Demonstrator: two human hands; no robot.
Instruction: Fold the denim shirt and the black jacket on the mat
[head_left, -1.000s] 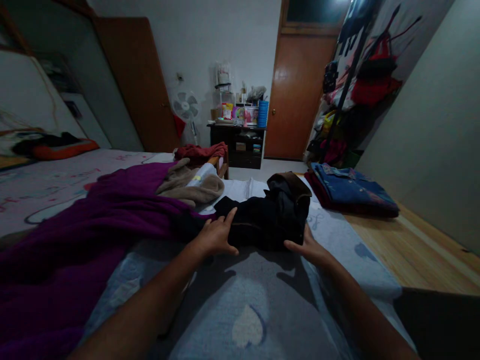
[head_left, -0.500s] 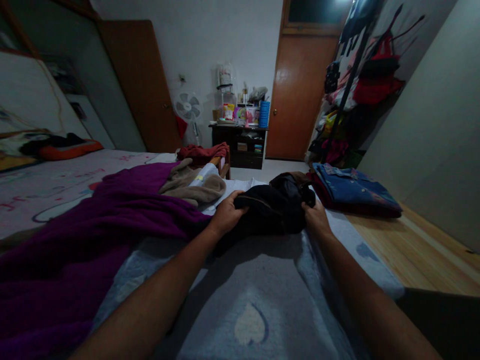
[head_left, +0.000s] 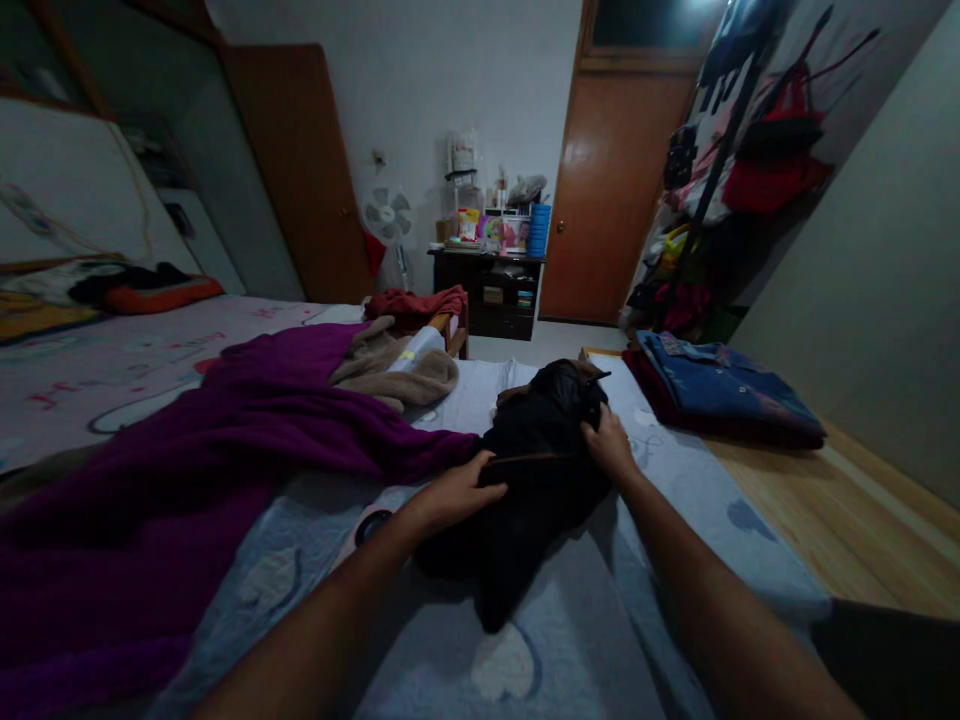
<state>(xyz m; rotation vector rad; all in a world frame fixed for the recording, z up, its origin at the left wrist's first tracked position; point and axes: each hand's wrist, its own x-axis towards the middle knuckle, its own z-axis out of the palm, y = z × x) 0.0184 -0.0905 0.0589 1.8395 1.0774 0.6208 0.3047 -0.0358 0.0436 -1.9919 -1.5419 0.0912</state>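
Note:
A black garment (head_left: 536, 480) with a brownish zip line lies bunched on the light blue bedsheet (head_left: 585, 640), one pointed end hanging toward me. My left hand (head_left: 461, 492) is at its left edge, thumb on top and the other fingers partly hidden by the cloth. At the upper right edge, my right hand (head_left: 609, 440) pinches the fabric. A purple blanket (head_left: 300, 430) touches the garment's left side.
Folded blue denim (head_left: 727, 380) lies on dark red cloth at the right, on a wooden surface (head_left: 787, 490). Brown fleecy cloth (head_left: 412, 378) and a red cloth (head_left: 412, 303) are beyond the purple blanket. Farther back stand a fan and a dark cabinet (head_left: 487, 290).
The black garment has come down onto the bed and spread toward me, its lower end now over the sheet. Both hands have moved slightly lower with it; the view has shifted a little.

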